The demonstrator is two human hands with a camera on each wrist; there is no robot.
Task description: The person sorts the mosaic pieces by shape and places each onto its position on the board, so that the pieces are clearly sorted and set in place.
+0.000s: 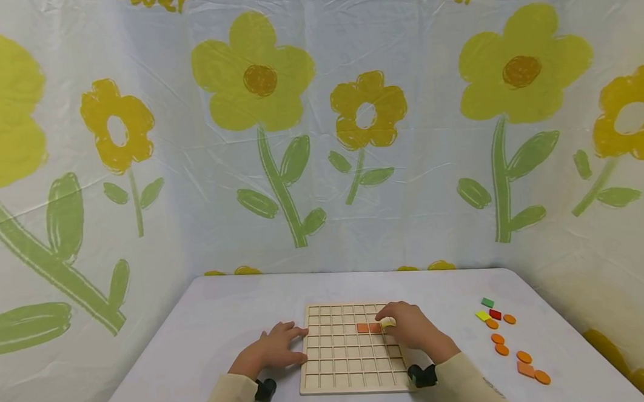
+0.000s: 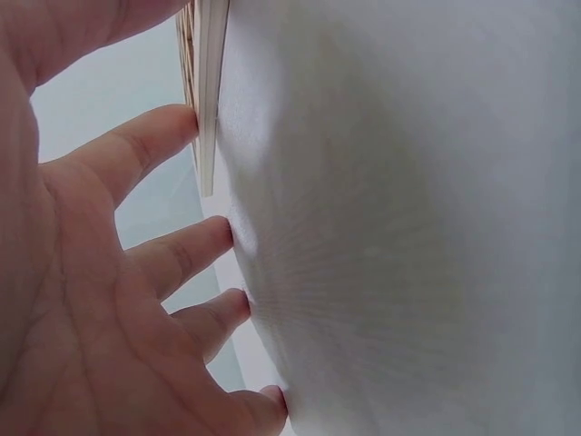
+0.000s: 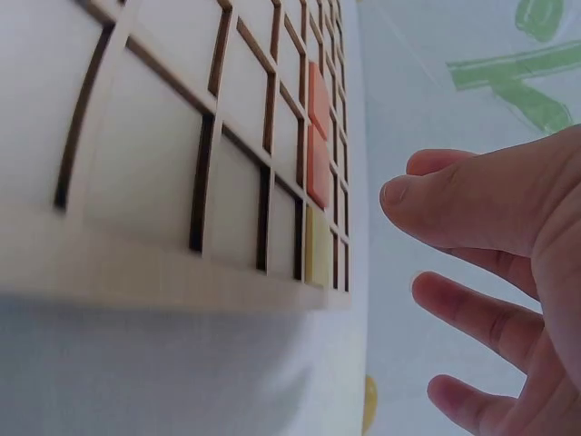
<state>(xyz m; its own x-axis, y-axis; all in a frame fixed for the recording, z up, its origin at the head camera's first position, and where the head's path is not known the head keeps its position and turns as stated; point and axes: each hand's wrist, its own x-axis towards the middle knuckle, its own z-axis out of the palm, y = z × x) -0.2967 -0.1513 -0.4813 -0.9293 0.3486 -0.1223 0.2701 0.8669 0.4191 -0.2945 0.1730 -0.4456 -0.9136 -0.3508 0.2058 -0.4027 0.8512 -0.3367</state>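
A wooden grid board (image 1: 333, 370) lies on the white table. Along one of its rows sit two orange square tiles (image 3: 318, 168) side by side, with a yellow tile (image 3: 317, 245) in the cell at the right edge. My left hand (image 1: 275, 348) is spread at the board's left side; in the left wrist view its thumb and index finger reach the board's edge while the other fingertips rest on the table. Above the yellow tile, my right hand (image 1: 413, 328) hovers with loosely bent fingers and nothing between them.
To the right on the table (image 1: 224, 309) lie several orange discs (image 1: 510, 319), an orange square tile (image 1: 525, 369), a green tile (image 1: 487, 302), a red tile (image 1: 495, 314) and a yellow tile (image 1: 482, 316). A flower-printed cloth (image 1: 431, 207) hangs behind and beside the table.
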